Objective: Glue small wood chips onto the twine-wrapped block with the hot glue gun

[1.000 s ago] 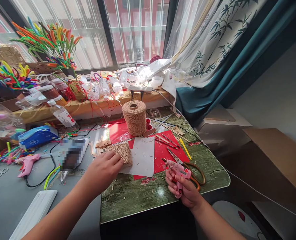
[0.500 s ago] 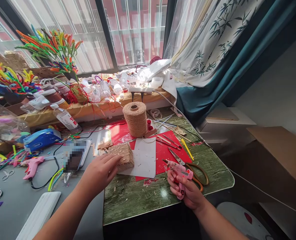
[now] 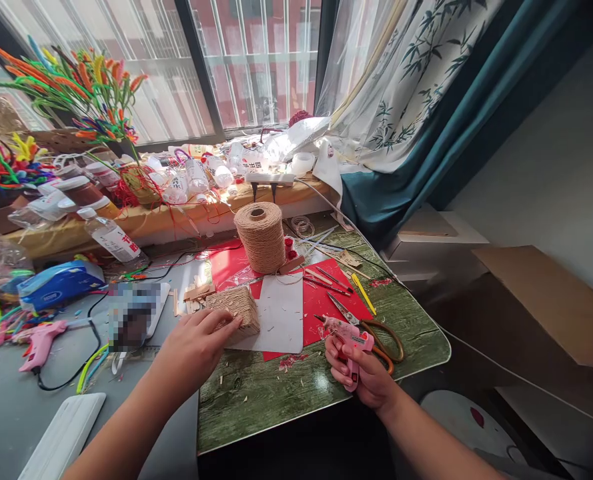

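A block-shaped piece wrapped in twine (image 3: 243, 307) rests on the white and red sheets. My left hand (image 3: 199, 347) is over its near left side, fingertips and thumb drawn together by the twine. What they pinch, if anything, is too small to make out. Small pale chips lie on the piece's top. In my right hand (image 3: 359, 373) is a pink hot glue gun (image 3: 349, 332), gripped by its handle, nozzle pointing up and left. Just behind it lie open scissors (image 3: 346, 310) with brown handles. A big spool of twine (image 3: 259, 240) stands upright behind the wrapped piece.
A second pink glue gun (image 3: 41, 345) lies on the grey table at left, near a phone (image 3: 136, 317) and a blue tape dispenser (image 3: 61, 283). Bottles (image 3: 113, 237) and pipe-cleaner flowers (image 3: 96, 87) crowd the sill side. A yellow stick (image 3: 363, 293) lies at right.
The view has shifted slightly to the right. My left fingertips and thumb have come closer together at the wrapped piece. The right hand still holds the glue gun.
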`<state>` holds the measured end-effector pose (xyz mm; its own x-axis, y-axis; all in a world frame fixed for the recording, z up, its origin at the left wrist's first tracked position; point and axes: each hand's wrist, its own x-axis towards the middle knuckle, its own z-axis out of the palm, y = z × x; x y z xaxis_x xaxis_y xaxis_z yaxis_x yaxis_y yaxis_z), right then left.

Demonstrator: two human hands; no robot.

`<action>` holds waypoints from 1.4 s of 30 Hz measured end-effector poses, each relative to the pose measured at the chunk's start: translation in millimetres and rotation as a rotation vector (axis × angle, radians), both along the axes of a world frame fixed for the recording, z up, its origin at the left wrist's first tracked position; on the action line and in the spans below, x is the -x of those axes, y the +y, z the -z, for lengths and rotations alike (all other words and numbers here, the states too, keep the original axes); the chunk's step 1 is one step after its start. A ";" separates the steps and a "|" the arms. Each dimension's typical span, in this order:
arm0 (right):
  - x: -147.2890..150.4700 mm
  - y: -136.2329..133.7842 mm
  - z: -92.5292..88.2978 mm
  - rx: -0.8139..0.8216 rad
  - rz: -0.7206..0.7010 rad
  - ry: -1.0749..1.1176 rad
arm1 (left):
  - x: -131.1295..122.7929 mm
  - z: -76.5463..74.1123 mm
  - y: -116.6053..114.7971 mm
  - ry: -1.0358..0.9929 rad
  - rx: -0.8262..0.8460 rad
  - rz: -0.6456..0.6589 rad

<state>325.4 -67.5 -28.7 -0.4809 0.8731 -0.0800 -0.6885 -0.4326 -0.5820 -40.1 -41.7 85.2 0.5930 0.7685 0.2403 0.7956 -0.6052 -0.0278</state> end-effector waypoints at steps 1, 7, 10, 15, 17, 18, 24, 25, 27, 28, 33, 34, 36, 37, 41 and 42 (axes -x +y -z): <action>-0.1 -0.1 -0.2 0.001 -0.002 -0.001 | -0.2 -0.3 -0.5 -0.018 0.012 -0.007; -0.9 -0.1 -0.2 0.011 -0.005 -0.004 | 3.0 3.5 -10.2 -0.184 0.074 -0.060; -0.5 -0.6 -0.2 0.012 -0.003 -0.015 | 9.1 7.5 -15.3 -0.320 0.051 -0.126; 1.1 0.3 -1.9 0.002 0.003 -0.028 | 16.5 4.7 -13.7 -0.441 -0.047 -0.272; 1.4 0.9 -2.8 0.006 0.002 -0.036 | 14.2 3.0 -10.4 -0.415 -0.036 -0.267; 1.5 1.0 -3.2 0.009 0.000 -0.041 | 11.8 3.3 -8.5 -0.379 -0.019 -0.257; 2.0 -0.5 -4.8 -0.003 0.022 -0.064 | -4.5 19.6 5.4 -0.059 0.020 -0.168; 1.9 -0.6 -4.7 -0.001 0.018 -0.062 | -5.7 22.6 7.5 -0.030 0.013 -0.161; 1.4 -0.4 -4.3 0.009 0.002 -0.056 | -6.8 26.8 10.5 0.002 0.012 -0.162; 1.1 -0.2 -3.9 0.015 -0.004 -0.051 | -6.8 27.8 11.5 0.009 0.016 -0.163; 0.5 1.4 -3.2 0.037 -0.016 -0.021 | -6.3 26.2 13.5 -0.008 0.034 -0.153; 0.6 1.6 -3.5 0.042 -0.015 -0.017 | -6.5 25.7 13.7 -0.015 0.035 -0.153; 1.0 1.9 -4.3 0.048 0.001 -0.010 | -7.1 25.7 14.2 -0.022 0.037 -0.154; 1.1 1.9 -4.8 0.048 0.011 -0.005 | -7.5 26.2 14.4 -0.022 0.037 -0.157; 0.3 1.4 -5.9 0.034 0.010 0.016 | -7.4 28.3 15.3 0.001 0.032 -0.166; 0.0 1.1 -5.9 0.029 0.007 0.020 | -6.4 28.1 15.7 0.004 0.033 -0.161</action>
<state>325.3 -66.4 -22.8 -0.4770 0.8737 -0.0953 -0.7030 -0.4444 -0.5552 -33.6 -25.9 57.1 0.4629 0.8610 0.2107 0.8821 -0.4710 -0.0134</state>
